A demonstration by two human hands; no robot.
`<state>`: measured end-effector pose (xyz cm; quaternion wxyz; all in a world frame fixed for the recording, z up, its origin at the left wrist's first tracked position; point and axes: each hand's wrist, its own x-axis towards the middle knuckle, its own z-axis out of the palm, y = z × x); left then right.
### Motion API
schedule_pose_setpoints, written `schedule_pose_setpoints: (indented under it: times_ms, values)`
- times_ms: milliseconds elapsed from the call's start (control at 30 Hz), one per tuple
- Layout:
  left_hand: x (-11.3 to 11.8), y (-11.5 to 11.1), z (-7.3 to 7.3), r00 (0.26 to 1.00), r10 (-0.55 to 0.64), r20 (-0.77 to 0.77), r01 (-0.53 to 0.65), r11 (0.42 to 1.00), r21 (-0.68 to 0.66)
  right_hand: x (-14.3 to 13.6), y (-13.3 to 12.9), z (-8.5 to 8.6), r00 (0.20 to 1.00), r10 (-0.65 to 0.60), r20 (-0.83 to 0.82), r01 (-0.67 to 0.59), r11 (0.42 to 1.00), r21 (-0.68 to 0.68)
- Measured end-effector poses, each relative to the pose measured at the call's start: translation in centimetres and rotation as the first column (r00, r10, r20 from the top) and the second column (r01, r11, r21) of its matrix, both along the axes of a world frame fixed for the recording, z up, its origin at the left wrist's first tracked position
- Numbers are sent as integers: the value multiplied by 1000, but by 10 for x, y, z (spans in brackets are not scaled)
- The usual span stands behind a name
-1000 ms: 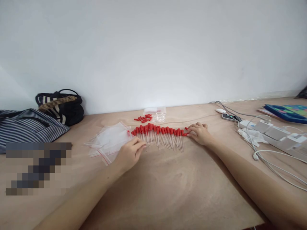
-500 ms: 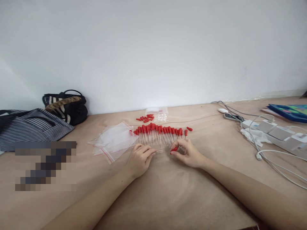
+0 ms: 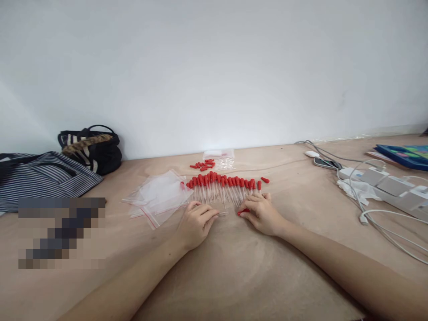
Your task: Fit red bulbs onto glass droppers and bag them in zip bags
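My left hand is closed on a thin clear dropper tube, whose end sticks out to the right past my fingertips. Facing it, my right hand pinches a red rubber bulb, partly hidden by the fingers. A small gap separates the tube from the bulb. Just beyond both hands lies a row of droppers, clear tubes with red bulbs at their far ends. One loose red bulb rests at the row's right end.
Clear zip bags lie left of the row. Behind it are several loose red bulbs and a bag with clear tubes. Fabric bags stand at the left. A power strip with white cables occupies the right side.
My right hand has turned, its fingers now lower and more closed around the red bulb. The tube in my left hand has shifted slightly down and is nearly level with the bulb.
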<state>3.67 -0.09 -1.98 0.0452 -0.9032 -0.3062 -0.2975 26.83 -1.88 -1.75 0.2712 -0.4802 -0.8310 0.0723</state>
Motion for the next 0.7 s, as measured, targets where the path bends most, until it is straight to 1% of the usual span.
schedule_pose_setpoints:
  times_ms: [167,333,500,700]
  values:
    - [1,0,-3,999,-30,23,28,998,55,-12,1,1,996,43,-74,-44,999,-15]
    - [2,1,-3,999,-42,33,40,997,60,-16,2,1,988,82,-128,-89,995,-50]
    - [2,-2,-1,998,-57,4,56,997,43,-18,2,-2,971,69,-227,-101,987,-129]
    - [3,-6,-2,1000,-11,-10,12,996,92,-19,1,-7,951,55,-305,-102,985,-140]
